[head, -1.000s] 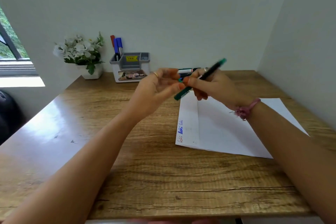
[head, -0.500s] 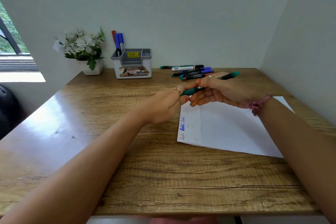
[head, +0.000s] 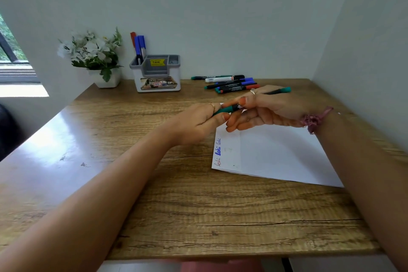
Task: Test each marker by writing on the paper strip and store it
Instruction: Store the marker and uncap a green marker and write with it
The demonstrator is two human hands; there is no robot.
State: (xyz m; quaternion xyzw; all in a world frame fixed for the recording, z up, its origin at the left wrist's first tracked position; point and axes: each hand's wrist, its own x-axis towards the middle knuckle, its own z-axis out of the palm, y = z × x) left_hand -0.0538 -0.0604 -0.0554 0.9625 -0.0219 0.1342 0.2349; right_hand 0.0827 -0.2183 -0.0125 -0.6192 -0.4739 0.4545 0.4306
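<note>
Room: plain pale walls meet in a corner, with a window off to the left.
Surface: a wooden desk top [head: 198,205] that carries everything.
Paper: a white sheet [head: 282,154] lies flat on the right side, and its folded left strip [head: 227,152] has three small scribbles in red and blue.
Green marker: it [head: 229,109] is up in the air between both hands, just above the far end of the strip.
Left hand: its [head: 196,123] grip is clamped on the green cap end of the marker.
Right hand: its [head: 269,108] grip is clamped on the dark body, and the green tail sticks out past the fingers.
Step now: it looks like the cap is being pulled off, so this marker can be tested.
Next move: the hands need to pull apart in a straight line, then the tip must come down on a bare spot of the strip.
Other markers: a small pile [head: 229,83] waits near the back wall.
Holder: a grey and white box [head: 156,74] at the back has a red and two blue markers [head: 138,45] standing in it.
Plant: white flowers in a pot [head: 97,57] sit left of the holder.
</note>
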